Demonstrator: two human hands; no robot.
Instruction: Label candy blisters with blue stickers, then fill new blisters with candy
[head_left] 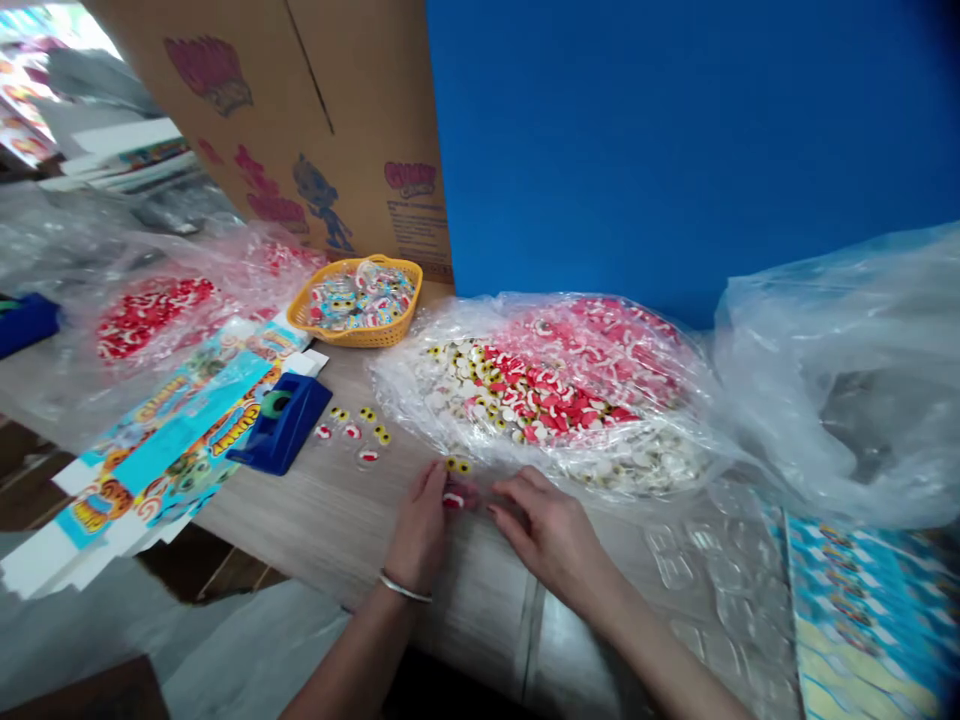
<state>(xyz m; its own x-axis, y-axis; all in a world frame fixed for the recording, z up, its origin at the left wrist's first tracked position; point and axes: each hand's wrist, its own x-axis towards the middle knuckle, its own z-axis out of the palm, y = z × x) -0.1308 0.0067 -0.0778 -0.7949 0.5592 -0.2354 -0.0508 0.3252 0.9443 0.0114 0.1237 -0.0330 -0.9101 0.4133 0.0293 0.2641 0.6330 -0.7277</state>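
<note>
Between the thumb and fingers of my left hand is a small clear plastic blister tray. Yellow eye-shaped candies sit at its top and a red-and-white mouth-shaped candy lower down. Just right of the tray, my right hand hovers with fingers bent and slightly apart, and I see nothing in it. Several similar clear trays with eye and mouth pieces lie on the table to the left. Beyond my hands spreads an open plastic bag of loose red, white and yellow candies.
A yellow basket of filled packs stands at the back. Left are a blue tape dispenser, flat printed cartons and another candy bag. Clear empty trays and printed sheets lie right. A cardboard box and blue panel rise behind.
</note>
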